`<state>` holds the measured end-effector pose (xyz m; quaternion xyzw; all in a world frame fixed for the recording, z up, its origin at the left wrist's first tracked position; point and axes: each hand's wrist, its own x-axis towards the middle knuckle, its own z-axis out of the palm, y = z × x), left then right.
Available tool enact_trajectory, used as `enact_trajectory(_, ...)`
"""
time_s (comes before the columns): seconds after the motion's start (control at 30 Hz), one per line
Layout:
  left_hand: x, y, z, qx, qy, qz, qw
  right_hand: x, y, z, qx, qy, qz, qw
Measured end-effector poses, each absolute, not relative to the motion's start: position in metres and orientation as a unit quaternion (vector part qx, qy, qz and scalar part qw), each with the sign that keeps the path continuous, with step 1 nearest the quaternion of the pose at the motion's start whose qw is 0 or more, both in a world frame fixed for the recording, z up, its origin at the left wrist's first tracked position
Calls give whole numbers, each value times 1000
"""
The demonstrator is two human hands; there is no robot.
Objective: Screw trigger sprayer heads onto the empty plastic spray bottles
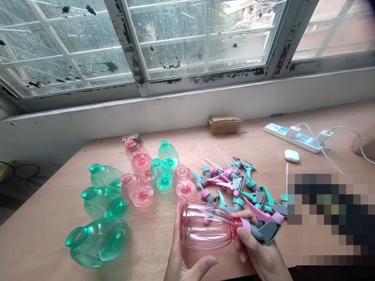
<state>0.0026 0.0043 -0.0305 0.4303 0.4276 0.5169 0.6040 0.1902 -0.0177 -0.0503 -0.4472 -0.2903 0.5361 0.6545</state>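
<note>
A clear pink spray bottle [209, 230] lies sideways between my hands, its neck to the right. My left hand [184, 257] cups the bottle's base and underside, with the thumb extended along the near side. My right hand [254, 242] pinches the pink collar at the neck. A grey and pink trigger spray head [268, 224] sits on that neck, its straw visible inside the bottle. Just beyond lies a pile of loose spray heads [231, 179] in grey, pink and teal, several with straws pointing up.
Pink bottles [137, 191] and green bottles [99, 242] without heads stand or lie to the left. At the back are a small cardboard box [224, 125], a white power strip [293, 136] with plugs and cables, and a white case [292, 156]. A pixelated patch covers the lower right.
</note>
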Motion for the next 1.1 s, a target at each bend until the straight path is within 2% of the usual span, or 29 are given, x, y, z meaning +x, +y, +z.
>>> enact_trajectory(0.33, 4, 8, -22, 444, 452, 507, 584, 190, -17, -45, -444, -271, 536, 665)
enact_trajectory(0.67, -1, 10, -11, 398, 396, 504, 656, 189, -16, -49, -457, -275, 513, 672)
enact_trajectory(1.1, 0, 3, -17, 428, 422, 478, 641, 187, -17, -46, -460, -265, 506, 679)
